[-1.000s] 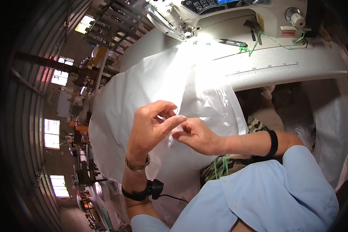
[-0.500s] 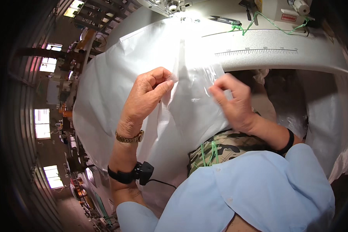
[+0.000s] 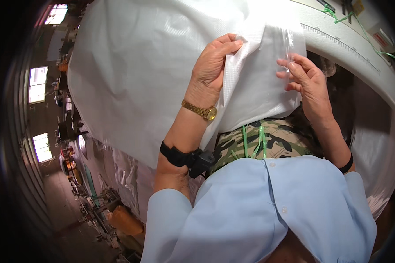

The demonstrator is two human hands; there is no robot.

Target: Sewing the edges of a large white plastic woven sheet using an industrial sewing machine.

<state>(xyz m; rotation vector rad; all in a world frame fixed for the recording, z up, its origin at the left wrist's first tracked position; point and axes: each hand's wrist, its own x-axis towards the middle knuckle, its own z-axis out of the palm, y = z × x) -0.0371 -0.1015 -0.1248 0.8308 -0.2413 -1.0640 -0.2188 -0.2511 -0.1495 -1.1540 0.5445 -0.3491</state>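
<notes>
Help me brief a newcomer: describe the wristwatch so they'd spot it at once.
Start at the big white sheet; the left hand pinches a fold of it. Follow that hand down to the wrist, where the wristwatch sits. It is gold, unlike the black strap farther down the same forearm.

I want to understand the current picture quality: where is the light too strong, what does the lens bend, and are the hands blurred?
Head view: glare washes out the top of the white sheet, and the windows are overexposed; head view: the ruler scale curves; head view: left hand and right hand look fairly sharp.
</notes>
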